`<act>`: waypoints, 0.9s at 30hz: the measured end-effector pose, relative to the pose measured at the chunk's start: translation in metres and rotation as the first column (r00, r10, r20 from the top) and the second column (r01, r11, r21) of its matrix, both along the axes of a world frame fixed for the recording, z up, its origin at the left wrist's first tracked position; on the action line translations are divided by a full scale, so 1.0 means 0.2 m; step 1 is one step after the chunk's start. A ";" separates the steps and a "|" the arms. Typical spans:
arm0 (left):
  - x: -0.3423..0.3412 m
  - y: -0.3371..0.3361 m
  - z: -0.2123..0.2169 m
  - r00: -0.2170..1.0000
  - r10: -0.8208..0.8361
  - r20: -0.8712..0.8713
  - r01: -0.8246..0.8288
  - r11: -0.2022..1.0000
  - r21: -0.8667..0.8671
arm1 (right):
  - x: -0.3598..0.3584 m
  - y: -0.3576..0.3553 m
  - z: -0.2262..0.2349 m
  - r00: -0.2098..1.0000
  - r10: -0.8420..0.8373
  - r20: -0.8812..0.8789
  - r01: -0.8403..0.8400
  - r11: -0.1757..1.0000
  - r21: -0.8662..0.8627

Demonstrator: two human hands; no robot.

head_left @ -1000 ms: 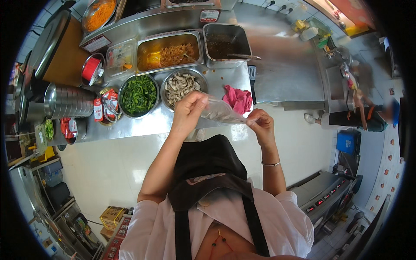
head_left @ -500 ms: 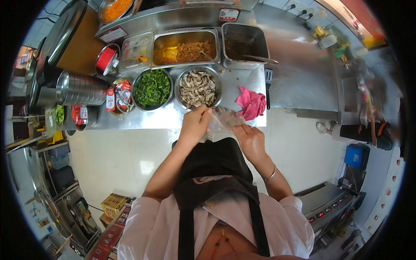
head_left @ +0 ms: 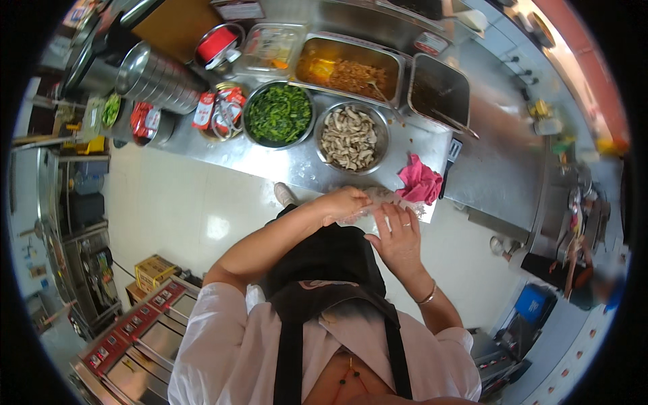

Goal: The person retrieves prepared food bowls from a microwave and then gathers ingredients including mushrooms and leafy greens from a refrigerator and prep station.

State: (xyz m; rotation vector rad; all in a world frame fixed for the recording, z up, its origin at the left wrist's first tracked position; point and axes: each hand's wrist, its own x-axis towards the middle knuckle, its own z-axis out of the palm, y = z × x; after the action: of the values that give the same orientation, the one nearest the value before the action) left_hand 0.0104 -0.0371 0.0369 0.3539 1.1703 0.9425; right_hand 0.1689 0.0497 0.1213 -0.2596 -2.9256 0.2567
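Observation:
My left hand (head_left: 345, 204) is closed on a clear plastic bag (head_left: 386, 196) at the counter's front edge. Fingers stretched and somewhat apart, my right hand (head_left: 398, 236) lies against the bag's near side without gripping it. Whatever the bag contains, if anything, is hard to make out. Just beyond it stands a steel bowl of sliced mushrooms (head_left: 348, 138), with a bowl of chopped greens (head_left: 278, 115) to its left. A crumpled pink cloth (head_left: 420, 179) lies right of the bag.
Behind the bowls sit a steel pan of minced filling in oil (head_left: 351, 73) and a deep pan of dark liquid (head_left: 439, 91). A black spatula (head_left: 451, 160) rests by the cloth. Stacked steel containers (head_left: 162, 81) lean at the left. Another person (head_left: 550, 266) is at the far right.
My view has turned, so the counter now slants down to the right. My right hand has loosened its hold on the bag and stretched its fingers; my left still grips it.

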 end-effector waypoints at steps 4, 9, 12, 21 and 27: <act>-0.07 -0.20 0.02 0.981 -0.063 0.184 0.073 0.996 -0.045 | -0.01 -0.04 -0.22 0.983 0.071 0.169 -0.048 0.990 -0.133; -0.22 -0.65 0.29 0.092 0.194 -0.977 0.191 0.959 0.209 | -0.32 -0.30 -0.26 0.936 0.311 0.165 -0.205 0.864 -0.460; -0.26 -0.96 0.34 -0.038 0.331 -0.943 0.377 0.879 0.293 | -0.53 -0.54 -0.27 0.895 0.441 0.062 -0.210 0.542 -0.814; -0.55 -1.81 0.02 0.866 0.490 -0.099 -0.494 0.869 -0.022 | -1.13 -1.24 -0.21 0.863 0.484 0.144 -0.336 0.763 -0.552; -0.84 -2.07 0.10 0.713 0.671 0.205 -0.582 0.729 -0.361 | -1.33 -1.57 -0.27 0.710 0.700 -0.080 -0.683 0.657 -0.320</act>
State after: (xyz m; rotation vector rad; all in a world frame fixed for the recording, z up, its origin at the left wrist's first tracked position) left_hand -0.1584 -0.4515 0.0570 -0.4637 1.1047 1.3552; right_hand -0.0967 -0.2641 0.0666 0.8633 -2.8614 0.8602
